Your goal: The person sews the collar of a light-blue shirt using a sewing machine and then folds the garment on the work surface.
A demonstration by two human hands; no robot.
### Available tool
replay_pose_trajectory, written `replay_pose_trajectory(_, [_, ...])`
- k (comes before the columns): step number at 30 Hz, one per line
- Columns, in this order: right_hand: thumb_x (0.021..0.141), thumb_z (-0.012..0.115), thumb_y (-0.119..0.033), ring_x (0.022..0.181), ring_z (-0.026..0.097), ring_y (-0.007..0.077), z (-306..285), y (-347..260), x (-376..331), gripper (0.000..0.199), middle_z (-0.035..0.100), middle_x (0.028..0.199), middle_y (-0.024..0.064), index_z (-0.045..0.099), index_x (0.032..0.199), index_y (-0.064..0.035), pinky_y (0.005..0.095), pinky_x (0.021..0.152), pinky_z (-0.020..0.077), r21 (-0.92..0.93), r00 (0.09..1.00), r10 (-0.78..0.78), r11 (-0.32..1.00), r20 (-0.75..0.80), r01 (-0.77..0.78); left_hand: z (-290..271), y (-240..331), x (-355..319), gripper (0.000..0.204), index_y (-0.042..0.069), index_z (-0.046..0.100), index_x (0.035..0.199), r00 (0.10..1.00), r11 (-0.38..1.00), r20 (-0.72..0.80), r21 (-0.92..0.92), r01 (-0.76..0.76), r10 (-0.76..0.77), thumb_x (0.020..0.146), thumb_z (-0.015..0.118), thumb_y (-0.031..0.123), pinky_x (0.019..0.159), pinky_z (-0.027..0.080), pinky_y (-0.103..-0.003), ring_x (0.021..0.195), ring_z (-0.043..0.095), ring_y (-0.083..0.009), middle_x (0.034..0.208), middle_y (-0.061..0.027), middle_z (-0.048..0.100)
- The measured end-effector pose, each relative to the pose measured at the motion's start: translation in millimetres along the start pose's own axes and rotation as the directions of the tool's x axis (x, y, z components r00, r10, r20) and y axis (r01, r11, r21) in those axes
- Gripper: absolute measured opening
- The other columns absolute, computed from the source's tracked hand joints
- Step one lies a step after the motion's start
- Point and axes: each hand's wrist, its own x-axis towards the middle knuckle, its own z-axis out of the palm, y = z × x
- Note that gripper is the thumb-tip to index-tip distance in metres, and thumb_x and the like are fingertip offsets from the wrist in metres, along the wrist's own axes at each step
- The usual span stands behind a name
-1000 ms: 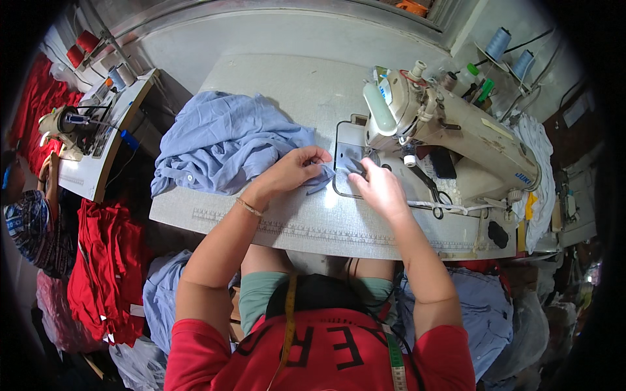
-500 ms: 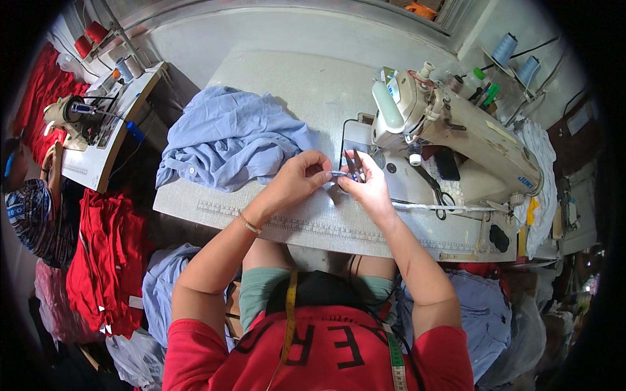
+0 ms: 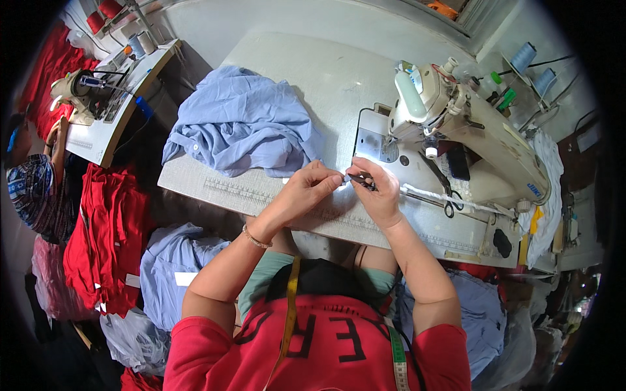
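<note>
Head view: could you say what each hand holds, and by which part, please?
The right hand holds small dark metal snips by their handles; the left hand pinches pale blue fabric; which part is unclear.

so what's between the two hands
In the head view, a small bit of blue cloth pinched by the left hand, and dark snips held in the right hand.

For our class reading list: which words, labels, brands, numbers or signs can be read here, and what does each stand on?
Writing is located here, not transcribed.
Red shirt: large dark letters.
Sewing machine: small blue lettering at its right end.
Ruler strip: fine marks, numbers too small to read.
Yellow tape measure: markings too small.
White tag: no text readable.
Snips in the right hand: no text readable.
</note>
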Motion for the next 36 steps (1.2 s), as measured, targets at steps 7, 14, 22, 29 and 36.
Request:
replay_pose_trajectory(7, [0.066,0.069,0.005,0.068,0.065,0.0224,-2,-3,-1,0.041,0.067,0.078,0.0072,0.06,0.103,-0.0084,0.0298,0.059,0.0488,-0.025,0.998,0.042,0.999,0.038,-0.041,2,1,-6,0.018,0.0,0.063,0.098,0.993,0.979,0.052,-0.168,0.112,-0.104,0.085,0.063,0.012,0.061,0.034,-0.02,0.071,0.039,-0.0058,0.083,0.0023,0.042])
replay_pose_trajectory(14, [0.073,0.064,0.001,0.08,0.061,0.0204,-15,-28,9,0.043,0.061,0.097,0.011,0.053,0.114,-0.0058,0.0303,0.066,0.0485,-0.078,0.959,0.266,0.963,0.101,-0.258,4,-10,-12,0.016,-0.001,0.063,0.098,1.0,0.998,0.008,-0.062,-0.019,0.019,0.085,0.06,0.008,0.067,0.039,-0.023,0.076,0.045,-0.0105,0.084,-0.003,0.046])
replay_pose_trajectory(22, [0.087,0.062,-0.023,0.075,0.05,0.0074,-52,-50,-3,0.03,0.054,0.087,-0.0003,0.056,0.107,-0.003,0.0217,0.064,0.0414,0.087,0.378,0.603,0.455,0.703,-0.886,6,-8,-16,0.013,0.0,0.062,0.097,1.0,0.985,-0.022,-0.172,-0.003,-0.001,0.085,0.059,0.004,0.064,0.039,-0.02,0.076,0.044,-0.0091,0.087,-0.0016,0.044])
replay_pose_trajectory(29, [0.087,0.06,-0.03,0.046,0.036,0.0003,-39,-24,5,0.024,0.044,0.058,-0.0053,0.055,0.083,-0.007,0.0152,0.038,0.0245,-0.004,0.134,0.602,0.223,0.787,-0.975,3,-7,-16,0.012,0.0,0.061,0.097,0.998,0.966,0.032,-0.252,0.053,-0.047,0.086,0.059,0.004,0.063,0.039,-0.02,0.073,0.044,-0.008,0.087,-0.0003,0.043])
replay_pose_trajectory(36, [0.085,0.061,-0.033,0.045,0.034,0.0004,-37,-25,5,0.025,0.044,0.059,-0.0056,0.055,0.078,-0.0095,0.0163,0.038,0.0239,-0.027,0.118,0.576,0.236,0.809,-0.971,0,-12,-17,0.015,0.0,0.061,0.097,0.997,0.95,0.054,-0.303,0.071,-0.058,0.087,0.061,0.011,0.064,0.036,-0.018,0.075,0.043,-0.0041,0.091,0.0025,0.045])
